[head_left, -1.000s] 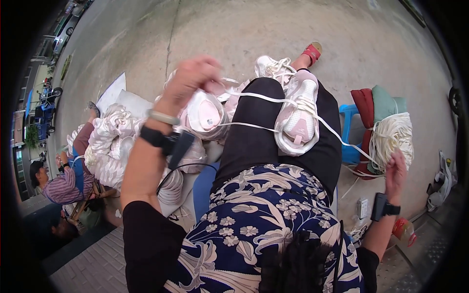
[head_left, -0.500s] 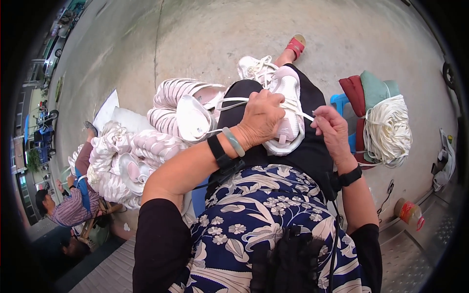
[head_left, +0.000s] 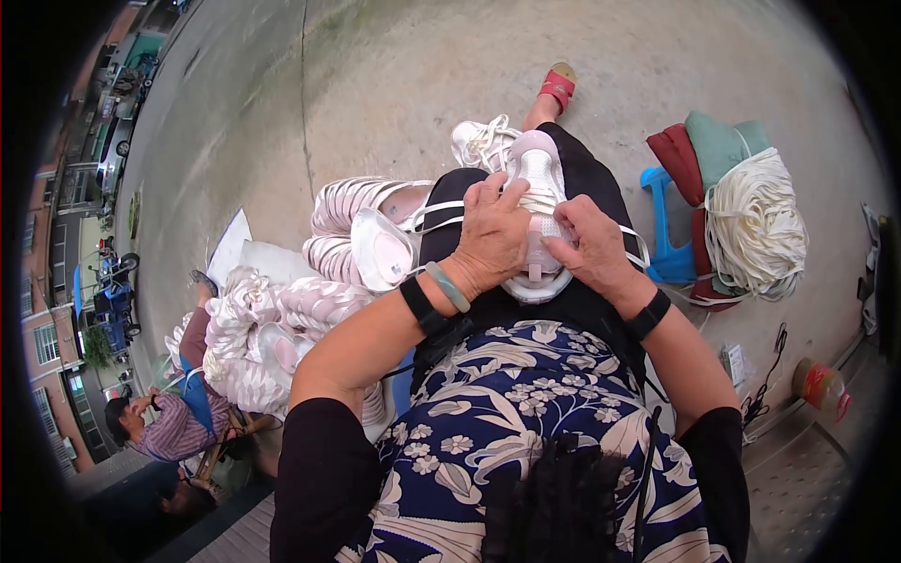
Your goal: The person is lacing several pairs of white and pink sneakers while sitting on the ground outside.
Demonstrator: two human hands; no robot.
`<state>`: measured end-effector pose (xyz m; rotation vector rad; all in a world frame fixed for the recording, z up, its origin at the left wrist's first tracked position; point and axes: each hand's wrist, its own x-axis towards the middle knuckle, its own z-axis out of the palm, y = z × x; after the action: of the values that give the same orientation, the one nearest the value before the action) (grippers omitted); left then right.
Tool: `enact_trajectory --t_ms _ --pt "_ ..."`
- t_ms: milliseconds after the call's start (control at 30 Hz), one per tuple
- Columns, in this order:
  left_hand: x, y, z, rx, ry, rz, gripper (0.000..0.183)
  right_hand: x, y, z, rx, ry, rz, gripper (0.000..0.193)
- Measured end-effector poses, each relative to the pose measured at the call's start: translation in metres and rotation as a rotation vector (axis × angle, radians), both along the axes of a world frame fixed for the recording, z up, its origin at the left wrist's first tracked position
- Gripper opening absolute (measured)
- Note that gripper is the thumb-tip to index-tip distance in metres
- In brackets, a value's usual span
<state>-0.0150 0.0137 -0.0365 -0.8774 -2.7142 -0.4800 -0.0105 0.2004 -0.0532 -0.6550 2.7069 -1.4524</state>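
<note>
A white and pale pink sneaker (head_left: 537, 169) lies across my lap on black trousers, its toe pointing away from me. My left hand (head_left: 493, 230) is closed over its left side, fingers curled at the lacing. Against the right side of the opening, my right hand (head_left: 596, 244) has thumb and forefinger bent together at the lace; the tips are partly hidden. A white shoelace (head_left: 640, 251) loops out beyond that hand, and another length trails left from under my left hand. Just past my left knee rests a second laced sneaker (head_left: 477, 143).
Nested white-pink shoes (head_left: 352, 211) sit left of my knees, beside a larger shoe pile (head_left: 249, 319). On the right, a blue stool (head_left: 664, 235) stands next to folded cloths and a bundle of white laces (head_left: 758, 225). A plastic bottle (head_left: 818, 385) lies lower right. Another person (head_left: 178, 422) sits far left.
My right hand has moved left and inward, from holding the lace out beside the sneaker to the sneaker's opening. The lace now hangs in a loop on the right. My left hand has shifted slightly.
</note>
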Motion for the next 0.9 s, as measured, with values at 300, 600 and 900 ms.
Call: enact_trajectory --t_ms 300,600,900 --pt "0.0 0.0 -0.009 0.129 -0.151 0.063 0.011 0.0 -0.002 -0.013 -0.007 0.143 -0.009 0.029" --pt "0.004 0.0 -0.013 0.165 -0.115 0.071 0.015 0.004 -0.001 -0.012 -0.007 -0.008 -0.03 0.027" --pt "0.005 0.006 -0.009 0.108 -0.113 0.109 0.016 0.005 -0.001 -0.017 -0.03 -0.046 -0.057 0.026"
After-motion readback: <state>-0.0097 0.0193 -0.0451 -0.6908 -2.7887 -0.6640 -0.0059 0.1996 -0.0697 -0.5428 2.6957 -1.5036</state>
